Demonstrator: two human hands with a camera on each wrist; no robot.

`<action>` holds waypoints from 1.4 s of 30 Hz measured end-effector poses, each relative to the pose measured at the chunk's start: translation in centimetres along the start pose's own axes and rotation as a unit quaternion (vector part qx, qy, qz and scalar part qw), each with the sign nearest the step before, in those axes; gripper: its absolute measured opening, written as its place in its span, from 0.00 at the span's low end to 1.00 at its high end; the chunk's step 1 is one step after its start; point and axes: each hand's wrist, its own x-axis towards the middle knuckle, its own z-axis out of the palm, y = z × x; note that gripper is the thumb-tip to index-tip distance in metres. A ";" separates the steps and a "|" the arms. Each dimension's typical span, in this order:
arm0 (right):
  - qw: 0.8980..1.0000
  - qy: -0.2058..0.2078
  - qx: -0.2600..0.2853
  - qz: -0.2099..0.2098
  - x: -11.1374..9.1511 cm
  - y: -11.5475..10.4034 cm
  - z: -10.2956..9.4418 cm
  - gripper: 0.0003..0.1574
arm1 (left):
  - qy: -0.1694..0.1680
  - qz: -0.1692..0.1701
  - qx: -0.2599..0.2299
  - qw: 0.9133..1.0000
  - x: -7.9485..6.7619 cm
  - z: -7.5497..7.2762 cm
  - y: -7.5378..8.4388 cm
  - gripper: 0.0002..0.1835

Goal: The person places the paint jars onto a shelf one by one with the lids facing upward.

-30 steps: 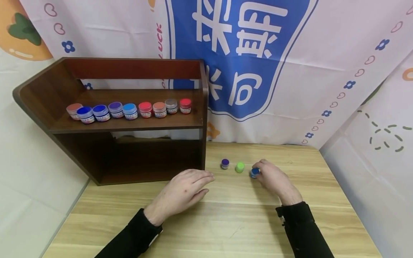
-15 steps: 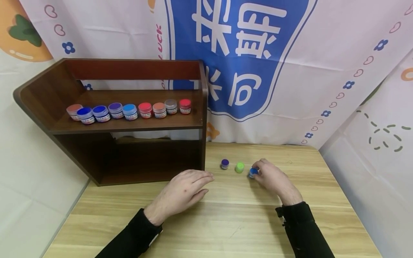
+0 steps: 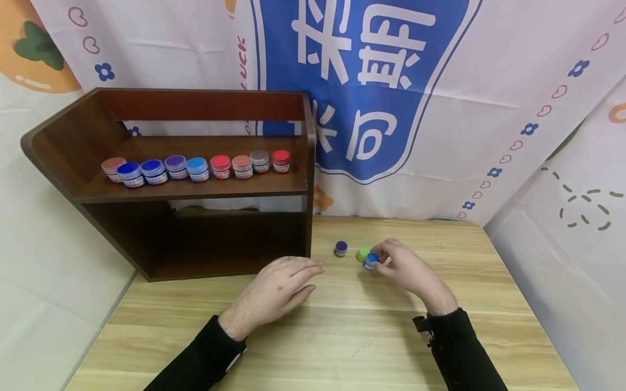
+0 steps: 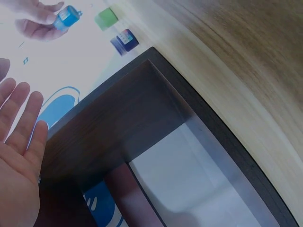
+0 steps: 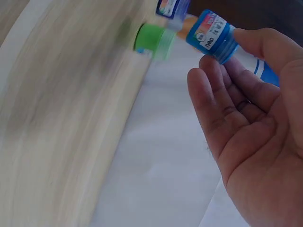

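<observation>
Between thumb and fingers, my right hand pinches a small blue paint jar with a printed label. In the head view that jar partly covers a green paint jar on the table. A purple-lidded jar stands a little to the left of the green one. My left hand holds nothing; its fingers are extended near the shelf's lower right corner. The left wrist view shows its palm and relaxed fingers.
A dark brown wooden shelf stands at the back left. Along its upper board sits a row of several paint jars with red, blue, purple, grey and orange-brown lids. A printed cloth hangs behind the wooden table.
My right hand has moved left with the blue jar, from beside the green jar to in front of it. My left hand has stayed in place.
</observation>
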 end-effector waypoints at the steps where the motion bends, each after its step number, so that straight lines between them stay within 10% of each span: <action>1: 1.000 0.000 0.008 -0.006 -0.1 -0.3 0.0 0.17 | 0.000 0.000 -0.001 1.000 0.0 0.0 0.0 0.25; 26: 0.977 -0.070 0.188 -0.068 -1.6 -7.2 1.4 0.16 | 0.042 0.047 -0.016 0.998 0.4 0.2 0.9 0.30; 42: 0.971 -0.103 0.198 -0.083 -2.2 -8.5 1.7 0.19 | 0.052 0.077 -0.005 0.996 0.5 0.1 1.4 0.26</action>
